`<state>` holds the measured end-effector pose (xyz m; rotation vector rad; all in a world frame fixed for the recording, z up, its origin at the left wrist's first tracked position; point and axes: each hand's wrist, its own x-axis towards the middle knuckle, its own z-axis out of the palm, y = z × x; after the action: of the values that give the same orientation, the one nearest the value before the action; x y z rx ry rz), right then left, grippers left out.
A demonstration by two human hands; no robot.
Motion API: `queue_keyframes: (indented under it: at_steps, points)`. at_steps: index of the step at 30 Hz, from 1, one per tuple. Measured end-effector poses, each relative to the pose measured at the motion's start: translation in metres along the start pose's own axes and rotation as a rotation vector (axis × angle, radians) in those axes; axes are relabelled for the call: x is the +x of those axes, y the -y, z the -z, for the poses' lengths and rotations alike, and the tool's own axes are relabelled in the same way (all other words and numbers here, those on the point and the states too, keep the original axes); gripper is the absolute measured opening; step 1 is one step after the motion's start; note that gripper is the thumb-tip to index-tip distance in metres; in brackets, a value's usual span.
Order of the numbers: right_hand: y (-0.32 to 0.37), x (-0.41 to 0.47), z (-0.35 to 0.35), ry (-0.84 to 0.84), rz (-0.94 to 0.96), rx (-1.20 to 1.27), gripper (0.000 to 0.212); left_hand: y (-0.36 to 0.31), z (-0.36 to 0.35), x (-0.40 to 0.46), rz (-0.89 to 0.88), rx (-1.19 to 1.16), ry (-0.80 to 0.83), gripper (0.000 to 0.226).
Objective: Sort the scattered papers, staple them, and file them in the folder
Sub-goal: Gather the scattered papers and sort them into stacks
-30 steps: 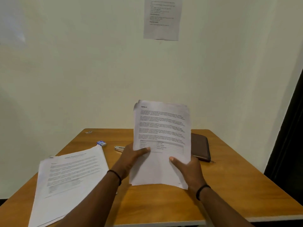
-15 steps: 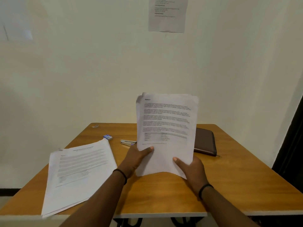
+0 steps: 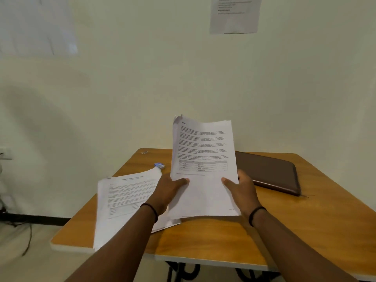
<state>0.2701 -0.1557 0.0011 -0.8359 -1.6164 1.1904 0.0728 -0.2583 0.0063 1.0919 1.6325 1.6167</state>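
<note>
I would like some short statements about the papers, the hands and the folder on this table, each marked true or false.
1. Both hands hold one bundle of papers upright above the table. True.
2. The brown folder lies open. False: it lies closed, behind the right hand.
3. A second pile of papers lies flat, left of the left hand. True.
4. The left hand holds a stapler. False: its thumb presses on the held bundle.
</note>
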Motion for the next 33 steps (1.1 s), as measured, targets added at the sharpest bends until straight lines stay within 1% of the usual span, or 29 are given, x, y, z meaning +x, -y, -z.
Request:
queue_keyframes:
  at_steps: [3,4,6,8,10,11,12,14,15,17,20,22,26,28,30,32,33]
  points:
    - [0.01,0.007,-0.037,0.069,-0.041,0.022,0.016,-0.003,0.041,-0.009,0.013,0.002,-0.085,0.025]
    - [0.013,0.01,-0.05,0.095,-0.052,0.02,0.016,-0.006,0.055,-0.012,-0.002,-0.002,-0.112,0.023]
    - [0.016,0.016,-0.077,0.154,-0.078,0.002,0.019,-0.011,0.083,-0.015,0.0,0.067,-0.21,0.018]
    - [0.017,0.021,-0.103,0.212,-0.135,-0.021,0.02,-0.01,0.109,-0.014,0.115,0.151,-0.346,0.017]
    - [0.014,0.021,-0.128,0.276,-0.214,-0.057,0.014,-0.002,0.136,-0.016,0.278,0.193,-0.439,0.012]
    - [0.009,0.019,-0.138,0.312,-0.23,-0.144,0.008,0.004,0.148,-0.017,0.337,0.261,-0.444,0.011]
    - [0.003,0.018,-0.148,0.356,-0.228,-0.29,0.007,0.012,0.16,-0.02,0.381,0.389,-0.429,0.012]
    - [-0.009,0.012,-0.163,0.398,-0.222,-0.606,0.01,0.025,0.18,-0.027,0.438,0.646,-0.444,0.017]
    - [-0.012,0.01,-0.169,0.388,-0.208,-0.707,0.011,0.03,0.189,-0.029,0.464,0.71,-0.473,0.023]
    - [-0.015,0.008,-0.177,0.352,-0.162,-0.773,0.015,0.034,0.197,-0.029,0.473,0.717,-0.516,0.03]
    - [-0.016,0.005,-0.186,0.352,-0.124,-0.765,0.015,0.037,0.197,-0.024,0.451,0.641,-0.506,0.025]
    - [-0.017,0.001,-0.187,0.372,-0.142,-0.749,0.014,0.04,0.193,-0.022,0.451,0.577,-0.481,0.024]
    - [-0.02,0.001,-0.182,0.359,-0.189,-0.687,0.009,0.046,0.196,-0.01,0.47,0.45,-0.477,0.031]
    - [-0.024,0.002,-0.179,0.343,-0.188,-0.666,0.009,0.047,0.196,-0.008,0.458,0.306,-0.478,0.031]
    - [-0.025,0.0,-0.178,0.338,-0.179,-0.676,0.01,0.048,0.192,-0.013,0.41,0.096,-0.45,0.032]
    - [-0.024,-0.001,-0.179,0.317,-0.17,-0.644,0.023,0.045,0.188,-0.023,0.316,-0.167,-0.345,0.037]
    - [-0.021,-0.001,-0.179,0.302,-0.174,-0.585,0.029,0.041,0.185,-0.028,0.255,-0.263,-0.271,0.039]
